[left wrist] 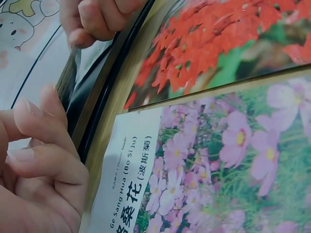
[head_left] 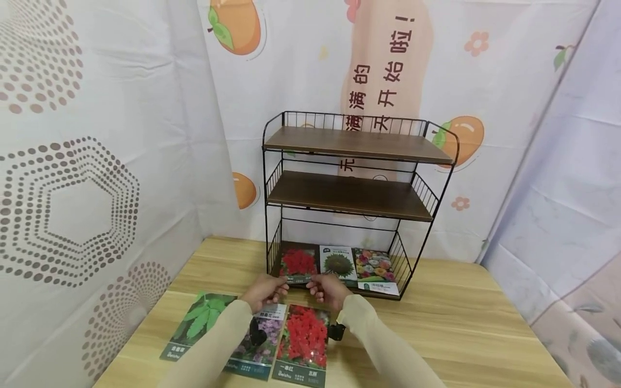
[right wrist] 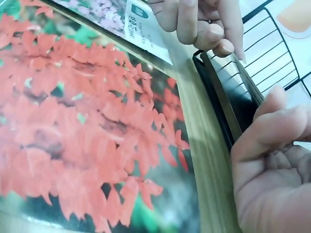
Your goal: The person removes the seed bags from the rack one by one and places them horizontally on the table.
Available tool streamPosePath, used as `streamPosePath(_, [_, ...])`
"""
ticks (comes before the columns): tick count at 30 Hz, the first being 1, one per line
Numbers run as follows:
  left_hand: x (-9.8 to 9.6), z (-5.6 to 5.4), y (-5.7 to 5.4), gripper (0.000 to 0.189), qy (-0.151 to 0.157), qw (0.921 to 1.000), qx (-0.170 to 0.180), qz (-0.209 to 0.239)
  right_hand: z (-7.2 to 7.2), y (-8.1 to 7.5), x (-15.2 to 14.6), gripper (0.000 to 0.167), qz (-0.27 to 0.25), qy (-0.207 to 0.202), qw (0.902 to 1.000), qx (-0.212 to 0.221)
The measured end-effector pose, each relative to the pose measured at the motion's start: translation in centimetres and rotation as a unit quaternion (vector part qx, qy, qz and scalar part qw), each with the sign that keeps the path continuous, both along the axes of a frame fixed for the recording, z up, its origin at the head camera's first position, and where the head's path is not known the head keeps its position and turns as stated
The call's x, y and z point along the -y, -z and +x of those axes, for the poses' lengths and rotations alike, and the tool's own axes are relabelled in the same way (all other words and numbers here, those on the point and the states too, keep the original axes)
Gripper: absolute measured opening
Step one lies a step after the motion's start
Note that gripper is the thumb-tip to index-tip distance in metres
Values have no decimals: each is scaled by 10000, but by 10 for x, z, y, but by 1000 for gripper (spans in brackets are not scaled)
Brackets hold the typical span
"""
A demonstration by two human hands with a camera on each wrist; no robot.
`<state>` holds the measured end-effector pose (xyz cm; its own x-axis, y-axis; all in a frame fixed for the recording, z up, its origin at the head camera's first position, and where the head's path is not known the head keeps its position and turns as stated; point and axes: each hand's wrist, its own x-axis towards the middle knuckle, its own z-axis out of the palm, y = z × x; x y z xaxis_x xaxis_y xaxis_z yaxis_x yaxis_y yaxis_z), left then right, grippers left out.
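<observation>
On the rack's bottom shelf, a seed packet with red flowers [head_left: 298, 262] is tilted, its near edge raised. My left hand [head_left: 264, 291] pinches its near left corner, and my right hand [head_left: 331, 289] pinches the near right corner. Both wrist views show this packet almost edge-on between the fingertips. To its right on the shelf lie a sunflower packet [head_left: 338, 264] and a packet of multicoloured blooms [head_left: 374, 266]. Below my hands on the table are another red-flower packet [head_left: 304, 339], a purple-flower packet [left wrist: 233, 160] and a green-leaf packet [head_left: 201, 320], partly covered by my left sleeve.
The black wire rack has a brown top shelf [head_left: 359, 143] and middle shelf [head_left: 349, 193] above my hands. Its side wires [head_left: 400, 258] stand right of the packets. A wood-grain table [head_left: 461, 323] carries everything, with printed curtains [head_left: 310, 70] behind and at both sides.
</observation>
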<state>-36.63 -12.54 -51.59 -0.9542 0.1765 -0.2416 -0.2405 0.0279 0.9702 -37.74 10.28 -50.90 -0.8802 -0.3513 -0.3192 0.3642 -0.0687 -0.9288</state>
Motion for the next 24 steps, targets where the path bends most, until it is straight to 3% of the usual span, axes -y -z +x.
streamPosePath(3, [-2, 0, 2, 32, 74, 10000, -47, -40, 1, 1, 0, 32, 136, -33, 9999, -72])
streamPosePath(12, [2, -6, 4, 31, 78, 9997, -220, 30, 10, -1, 7, 32, -94, 39, 9999, -119])
streamPosePath(18, [8, -4, 6, 32, 431, 9988, -203, 97, 13, -3, 4, 32, 19, -6, 9998, -205])
streamPosePath(24, [6, 1, 8, 30, 379, 9986, -382, 14, 14, -5, 0, 35, 121, -146, 9995, -233])
